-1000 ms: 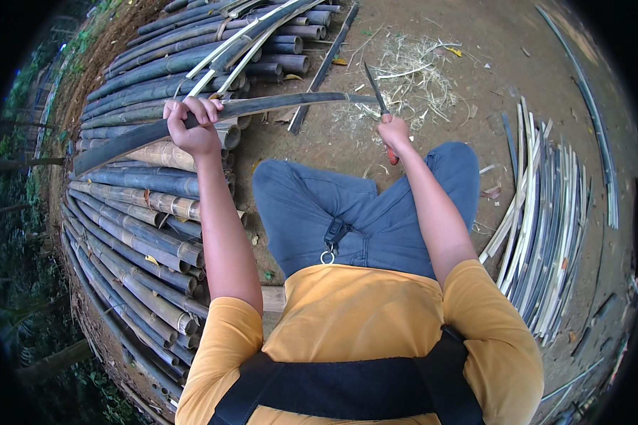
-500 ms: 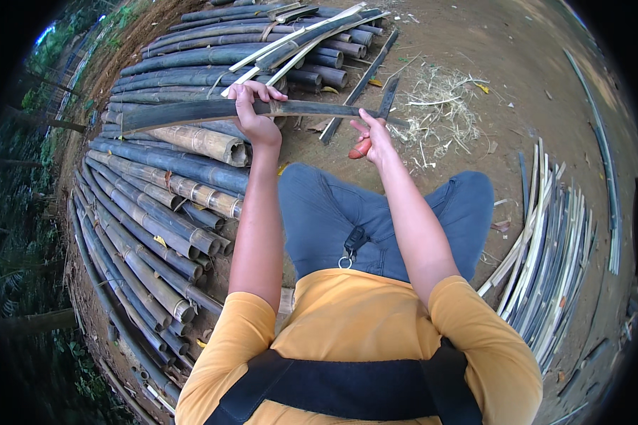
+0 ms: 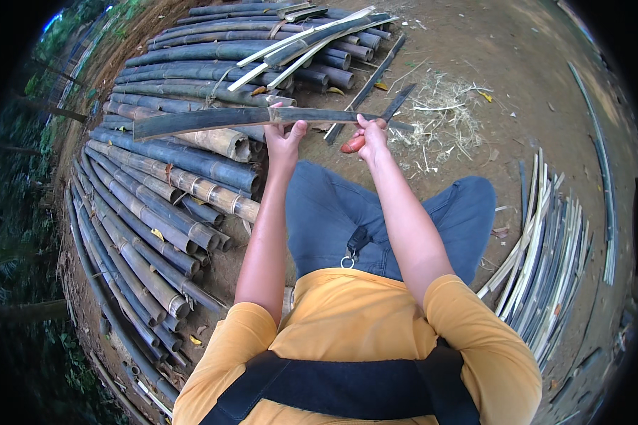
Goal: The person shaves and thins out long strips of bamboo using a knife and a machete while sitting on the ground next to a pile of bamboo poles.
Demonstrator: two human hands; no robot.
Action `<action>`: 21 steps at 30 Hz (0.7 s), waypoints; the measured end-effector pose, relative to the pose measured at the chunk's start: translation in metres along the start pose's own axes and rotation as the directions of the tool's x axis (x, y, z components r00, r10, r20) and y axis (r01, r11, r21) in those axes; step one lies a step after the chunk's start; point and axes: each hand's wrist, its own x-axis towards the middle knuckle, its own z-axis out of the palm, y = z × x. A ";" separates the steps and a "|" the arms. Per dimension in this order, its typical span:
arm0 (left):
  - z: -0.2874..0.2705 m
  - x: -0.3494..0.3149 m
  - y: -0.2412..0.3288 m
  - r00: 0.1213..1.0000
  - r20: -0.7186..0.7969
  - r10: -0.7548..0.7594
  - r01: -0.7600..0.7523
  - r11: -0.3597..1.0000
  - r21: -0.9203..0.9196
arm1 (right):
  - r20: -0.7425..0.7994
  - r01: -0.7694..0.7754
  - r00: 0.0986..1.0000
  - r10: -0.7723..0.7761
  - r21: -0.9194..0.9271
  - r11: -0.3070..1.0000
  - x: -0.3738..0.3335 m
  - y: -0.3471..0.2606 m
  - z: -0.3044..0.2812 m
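A long dark bamboo strip [image 3: 205, 120] lies crosswise in front of me, its wide end off to the left. My left hand [image 3: 283, 145] grips it from the near side around its middle, thumb and fingers closed on it. Close to the strip's narrow right end, my right hand [image 3: 373, 136] is wrapped round a knife with a reddish-orange handle [image 3: 353, 145]. The knife's dark blade [image 3: 398, 101] points up and away to the right, beyond the strip. The right fingers also touch the strip; how firmly they hold it is hidden.
Stacked bamboo poles [image 3: 170, 170] fill the left side, with pale split strips [image 3: 312, 53] on top at the far end. Pale shavings [image 3: 446, 120] litter the ground beyond my right hand. A bundle of split strips [image 3: 546, 255] lies at right, a long pole [image 3: 602, 170] past it.
My left hand has slid right along the strip and turned from over it to beneath it. The strip has shifted slightly right. My right fingers have closed more around the knife handle.
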 end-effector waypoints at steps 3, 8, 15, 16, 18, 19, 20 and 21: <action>0.029 -0.021 -0.028 0.982 0.035 -0.187 0.178 0.965 0.191 | 0.043 0.079 0.996 -0.079 0.018 0.997 -0.009 -0.010 -0.005; 0.078 -0.036 -0.039 0.950 -0.001 -0.313 0.313 0.949 0.030 | 0.088 0.057 0.994 -0.059 0.019 0.998 -0.031 -0.023 -0.014; 0.108 -0.041 -0.046 0.939 0.002 -0.345 0.334 0.909 -0.248 | 0.073 0.140 0.988 -0.136 -0.042 0.989 -0.034 -0.060 -0.044; 0.111 -0.039 -0.046 0.938 -0.010 -0.347 0.333 0.908 -0.254 | 0.064 0.135 0.989 -0.131 -0.061 0.989 -0.032 -0.069 -0.050; 0.112 -0.036 -0.046 0.936 -0.046 -0.349 0.326 0.909 -0.261 | 0.057 0.143 0.989 -0.137 -0.118 0.983 -0.034 -0.084 -0.062; 0.112 -0.034 -0.047 0.942 -0.049 -0.333 0.312 0.919 -0.242 | 0.053 0.126 0.991 -0.119 -0.151 0.981 -0.033 -0.093 -0.072; 0.111 -0.030 -0.050 0.947 -0.052 -0.316 0.298 0.929 -0.221 | 0.050 0.108 0.994 -0.101 -0.181 0.977 -0.032 -0.103 -0.079; 0.110 -0.026 -0.053 0.953 -0.055 -0.299 0.283 0.938 -0.199 | 0.050 0.116 0.993 -0.108 -0.221 0.968 -0.032 -0.110 -0.087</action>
